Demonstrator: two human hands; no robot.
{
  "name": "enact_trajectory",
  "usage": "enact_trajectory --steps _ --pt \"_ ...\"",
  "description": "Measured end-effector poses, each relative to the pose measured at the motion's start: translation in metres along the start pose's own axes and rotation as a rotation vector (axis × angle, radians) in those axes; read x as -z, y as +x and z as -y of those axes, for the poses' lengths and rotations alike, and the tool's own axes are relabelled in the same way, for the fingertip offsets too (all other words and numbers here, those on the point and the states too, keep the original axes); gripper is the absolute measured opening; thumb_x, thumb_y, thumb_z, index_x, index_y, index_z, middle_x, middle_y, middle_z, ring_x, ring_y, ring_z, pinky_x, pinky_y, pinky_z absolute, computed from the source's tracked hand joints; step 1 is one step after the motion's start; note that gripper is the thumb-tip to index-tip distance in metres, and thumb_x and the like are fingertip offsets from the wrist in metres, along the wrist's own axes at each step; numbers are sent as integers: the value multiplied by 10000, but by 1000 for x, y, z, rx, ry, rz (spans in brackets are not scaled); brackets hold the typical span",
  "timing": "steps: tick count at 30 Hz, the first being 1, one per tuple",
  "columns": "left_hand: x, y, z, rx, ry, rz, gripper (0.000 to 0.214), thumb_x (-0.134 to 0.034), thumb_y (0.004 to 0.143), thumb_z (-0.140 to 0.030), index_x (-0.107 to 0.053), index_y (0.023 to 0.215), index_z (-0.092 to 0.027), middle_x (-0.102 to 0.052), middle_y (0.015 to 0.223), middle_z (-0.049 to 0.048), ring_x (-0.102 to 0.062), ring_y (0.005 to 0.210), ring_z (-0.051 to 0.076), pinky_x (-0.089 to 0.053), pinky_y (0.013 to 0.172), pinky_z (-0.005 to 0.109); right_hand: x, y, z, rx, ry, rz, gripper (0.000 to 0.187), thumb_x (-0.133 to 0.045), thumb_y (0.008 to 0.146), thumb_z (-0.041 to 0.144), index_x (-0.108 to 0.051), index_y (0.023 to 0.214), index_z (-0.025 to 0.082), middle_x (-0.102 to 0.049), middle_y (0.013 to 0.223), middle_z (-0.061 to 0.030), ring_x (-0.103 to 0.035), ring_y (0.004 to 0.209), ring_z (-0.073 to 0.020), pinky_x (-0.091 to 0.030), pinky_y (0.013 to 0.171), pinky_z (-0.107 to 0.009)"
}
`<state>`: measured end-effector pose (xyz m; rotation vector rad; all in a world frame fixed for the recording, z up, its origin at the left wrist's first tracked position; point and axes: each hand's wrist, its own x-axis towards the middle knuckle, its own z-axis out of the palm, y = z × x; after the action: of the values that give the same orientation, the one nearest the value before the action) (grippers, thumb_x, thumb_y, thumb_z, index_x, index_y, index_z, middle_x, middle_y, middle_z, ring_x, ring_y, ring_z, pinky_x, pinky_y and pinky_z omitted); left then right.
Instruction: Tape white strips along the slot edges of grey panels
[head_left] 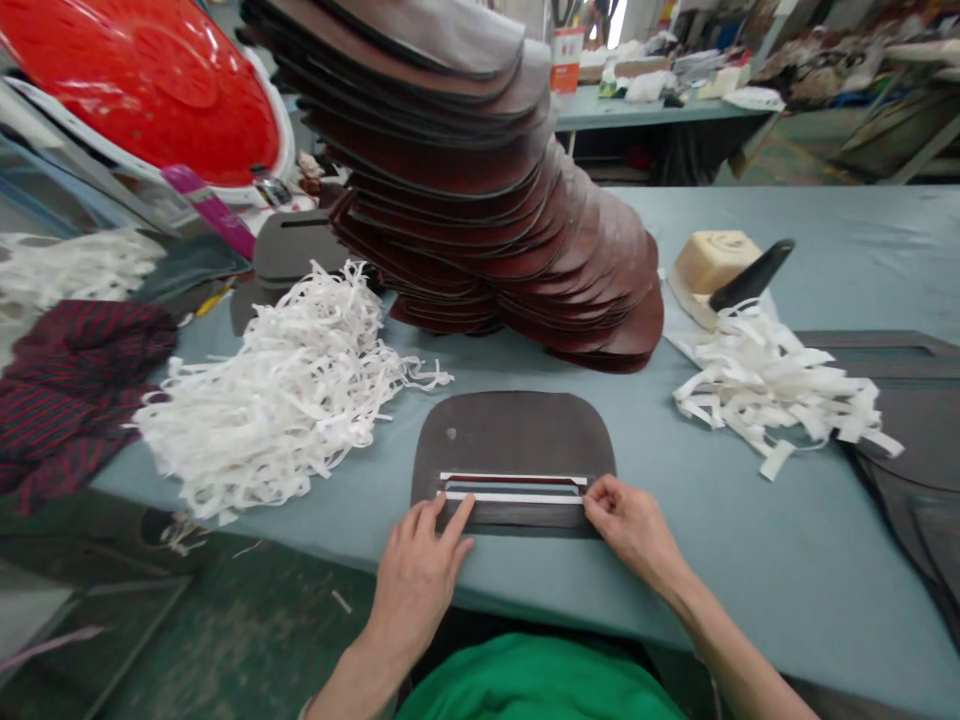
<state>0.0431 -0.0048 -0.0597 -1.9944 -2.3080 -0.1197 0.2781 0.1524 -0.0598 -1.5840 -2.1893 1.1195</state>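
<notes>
A dark grey panel (517, 430) with rounded upper corners lies flat on the table in front of me, a long narrow slot cut near its lower edge. One white strip runs along the slot's upper side. Along the lower side lies a second white strip (525, 498). My left hand (424, 555) rests with fingers stretched out, its fingertips on that lower strip's left end. At the other end, my right hand (626, 520) is closed in a pinch on the strip's tip, touching the panel's right part.
A tall, leaning stack of brown panels (480, 200) rises behind. Heaps of white strips lie left (277, 400) and right (780, 385). Beyond the right heap are a cream block (716, 260), a black-handled tool (754, 275) and dark panels (907, 410). Striped cloth (82, 380) hangs over the left edge.
</notes>
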Motion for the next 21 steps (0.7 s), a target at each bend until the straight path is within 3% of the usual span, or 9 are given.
enact_trajectory --steps 7,11,16,18,21 --pt "-1 -1 -7 22 61 8 515 -535 864 -336 -398 1360 -327 -524 1216 118 -488 1079 288 -455 852 429 1 -1 3 -20 -27 21 124 -457 759 287 -520 674 223 -565 553 45 -510 523 -111 -305 519 -223" --pt "-3 -4 -12 39 59 10 507 -510 877 -323 -388 1369 -318 -505 1255 132 -478 1111 307 -449 864 450 -2 -2 8 -23 -172 -14 100 -460 765 263 -501 683 223 -572 576 35 -511 531 -110 -280 527 -228" --pt "-7 -2 -5 55 11 -21 495 -472 894 -261 -372 1376 -314 -487 1297 121 -471 1149 292 -429 919 450 -6 -4 11 -28 -361 -37 51 -439 802 232 -484 825 230 -573 598 31 -512 530 -123 -245 518 -236" --pt "-8 6 4 50 -26 -28 474 -463 897 -239 -394 1361 -309 -481 1312 112 -459 1174 282 -420 942 447 -11 -3 16 34 -413 -45 88 -419 826 222 -491 875 228 -589 636 17 -525 547 -134 -254 519 -244" --pt "-8 19 20 39 -97 -50 421 -469 893 -225 -455 1308 -295 -472 1327 100 -434 1210 269 -408 966 449 -23 2 35 275 -366 -33 156 -374 891 250 -528 899 222 -619 805 -22 -573 680 -144 -332 576 -244"
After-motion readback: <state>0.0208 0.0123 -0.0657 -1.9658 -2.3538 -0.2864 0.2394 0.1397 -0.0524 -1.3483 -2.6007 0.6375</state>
